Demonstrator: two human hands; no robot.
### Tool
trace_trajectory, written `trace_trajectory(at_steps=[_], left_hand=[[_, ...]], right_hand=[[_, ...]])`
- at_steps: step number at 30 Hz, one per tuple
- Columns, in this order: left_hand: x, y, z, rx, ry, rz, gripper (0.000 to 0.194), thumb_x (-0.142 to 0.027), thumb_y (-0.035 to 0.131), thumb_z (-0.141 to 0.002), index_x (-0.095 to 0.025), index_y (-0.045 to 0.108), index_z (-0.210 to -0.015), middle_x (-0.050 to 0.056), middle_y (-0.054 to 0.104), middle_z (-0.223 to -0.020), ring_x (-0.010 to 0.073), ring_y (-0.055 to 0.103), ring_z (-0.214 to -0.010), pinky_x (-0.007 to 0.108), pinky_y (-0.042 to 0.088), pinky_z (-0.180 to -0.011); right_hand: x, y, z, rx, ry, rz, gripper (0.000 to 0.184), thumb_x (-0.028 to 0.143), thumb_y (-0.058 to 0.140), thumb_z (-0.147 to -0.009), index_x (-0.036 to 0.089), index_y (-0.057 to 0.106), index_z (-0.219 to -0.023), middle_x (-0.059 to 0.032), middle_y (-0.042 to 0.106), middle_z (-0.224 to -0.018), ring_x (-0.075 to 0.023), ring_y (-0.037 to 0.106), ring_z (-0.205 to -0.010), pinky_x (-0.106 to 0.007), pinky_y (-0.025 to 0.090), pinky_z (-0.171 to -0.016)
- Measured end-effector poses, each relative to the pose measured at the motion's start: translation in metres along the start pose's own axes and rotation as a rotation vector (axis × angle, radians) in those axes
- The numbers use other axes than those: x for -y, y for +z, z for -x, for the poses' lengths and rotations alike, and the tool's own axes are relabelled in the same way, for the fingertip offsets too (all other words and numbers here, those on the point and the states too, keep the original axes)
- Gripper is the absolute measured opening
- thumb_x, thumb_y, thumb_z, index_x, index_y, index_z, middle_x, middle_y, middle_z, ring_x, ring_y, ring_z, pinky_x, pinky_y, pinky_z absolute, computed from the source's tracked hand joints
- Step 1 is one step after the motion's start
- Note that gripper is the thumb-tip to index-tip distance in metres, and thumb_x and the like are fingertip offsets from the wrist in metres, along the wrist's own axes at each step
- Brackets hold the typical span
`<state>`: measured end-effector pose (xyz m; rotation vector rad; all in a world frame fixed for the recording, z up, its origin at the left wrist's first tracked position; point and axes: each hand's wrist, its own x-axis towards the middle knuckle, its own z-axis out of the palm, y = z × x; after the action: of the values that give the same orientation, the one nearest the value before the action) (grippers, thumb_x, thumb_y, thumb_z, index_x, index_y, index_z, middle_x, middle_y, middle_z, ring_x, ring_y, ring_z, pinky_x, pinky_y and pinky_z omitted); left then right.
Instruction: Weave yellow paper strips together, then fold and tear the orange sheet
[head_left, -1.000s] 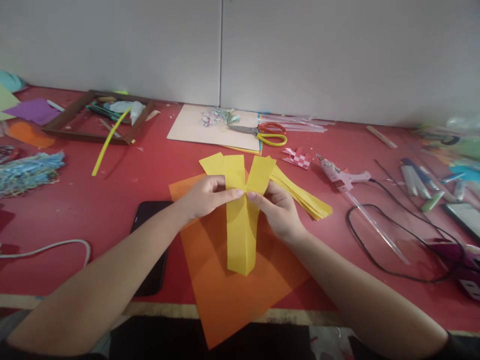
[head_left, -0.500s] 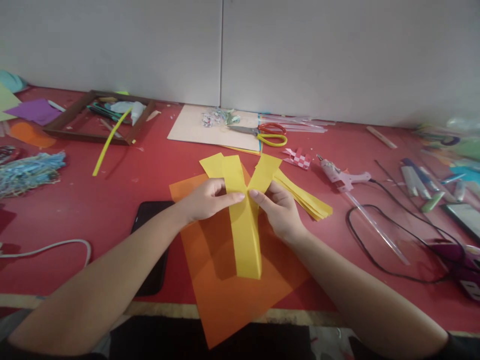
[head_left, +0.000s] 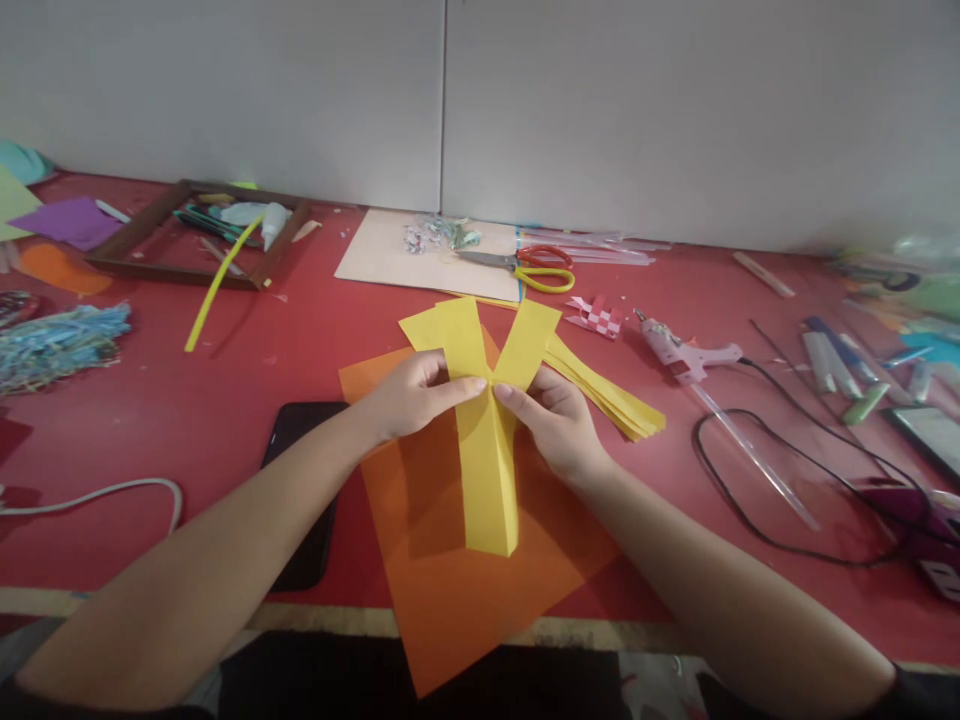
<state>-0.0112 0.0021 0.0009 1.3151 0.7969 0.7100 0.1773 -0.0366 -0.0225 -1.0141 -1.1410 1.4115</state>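
A yellow paper strip (head_left: 486, 480), parted at its top into two spread arms like a Y, is held up in both hands. My left hand (head_left: 416, 395) pinches it on the left where the arms meet, thumb on the front. On the other side my right hand (head_left: 553, 415) grips the right arm, its thumb close to the left one. Fingers behind the paper are hidden. Below lies a sheet of orange paper (head_left: 442, 600), hanging over the table's front edge. More yellow strips (head_left: 611, 395) lie fanned behind my right hand.
A black phone (head_left: 304, 560) lies under my left forearm. Scissors (head_left: 544, 270) rest at the back on a pale board (head_left: 382, 255). To the right are a pink glue gun (head_left: 679, 355) with a looping cord and several markers (head_left: 832, 360). A brown tray (head_left: 142, 265) stands at left.
The yellow paper's upper arms have shifted slightly up, and its lower end slightly left. Both hands keep their pinch and have barely moved.
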Motion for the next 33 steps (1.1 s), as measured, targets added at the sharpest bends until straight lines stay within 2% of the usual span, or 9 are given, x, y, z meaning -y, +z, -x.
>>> trace_trajectory(at_steps=[7, 13, 18, 27, 33], left_hand=[[-0.0009, 0.0008, -0.0010, -0.018, 0.030, 0.011, 0.035, -0.036, 0.075, -0.080, -0.015, 0.072, -0.108, 0.010, 0.074, -0.115, 0.0267, 0.068, -0.106, 0.041, 0.051, -0.097], [0.0007, -0.0008, 0.0004, -0.066, -0.029, 0.006, 0.034, -0.036, 0.074, -0.082, -0.016, 0.071, -0.108, 0.010, 0.074, -0.111, 0.0254, 0.069, -0.102, 0.040, 0.052, -0.093], [0.0044, -0.0021, 0.0016, 0.042, -0.094, -0.056, 0.038, -0.044, 0.070, -0.085, -0.016, 0.071, -0.110, 0.011, 0.074, -0.112, 0.0259, 0.068, -0.104, 0.042, 0.051, -0.096], [0.0057, -0.0042, -0.0016, 0.066, 0.008, -0.065, 0.041, -0.040, 0.072, -0.084, -0.017, 0.070, -0.118, 0.011, 0.071, -0.124, 0.0283, 0.065, -0.114, 0.042, 0.049, -0.102], [0.0043, -0.0033, -0.0009, 0.067, 0.042, -0.068, 0.038, -0.039, 0.072, -0.084, -0.019, 0.072, -0.116, 0.009, 0.071, -0.124, 0.0275, 0.066, -0.113, 0.042, 0.049, -0.102]], right_hand=[[0.0012, 0.0010, -0.0012, -0.010, -0.028, -0.021, 0.022, 0.040, 0.076, -0.082, 0.029, 0.074, -0.101, -0.0023, 0.078, -0.105, -0.0224, 0.073, -0.096, -0.041, 0.060, -0.090], [-0.0013, -0.0014, -0.0017, -0.038, -0.017, -0.017, 0.025, 0.042, 0.075, -0.082, 0.028, 0.073, -0.103, -0.0031, 0.078, -0.107, -0.0227, 0.073, -0.096, -0.041, 0.060, -0.089], [-0.0016, -0.0022, -0.0019, -0.055, -0.020, -0.020, 0.022, 0.041, 0.076, -0.082, 0.027, 0.073, -0.099, -0.0030, 0.078, -0.105, -0.0224, 0.074, -0.094, -0.039, 0.060, -0.086], [0.0020, -0.0001, -0.0003, 0.008, 0.048, -0.041, 0.023, 0.041, 0.077, -0.081, 0.025, 0.075, -0.096, -0.0039, 0.079, -0.100, -0.0223, 0.074, -0.087, -0.038, 0.060, -0.083], [0.0004, -0.0004, -0.0008, 0.015, -0.002, -0.024, 0.024, 0.042, 0.076, -0.082, 0.027, 0.075, -0.101, -0.0036, 0.078, -0.105, -0.0232, 0.073, -0.095, -0.041, 0.059, -0.088]])
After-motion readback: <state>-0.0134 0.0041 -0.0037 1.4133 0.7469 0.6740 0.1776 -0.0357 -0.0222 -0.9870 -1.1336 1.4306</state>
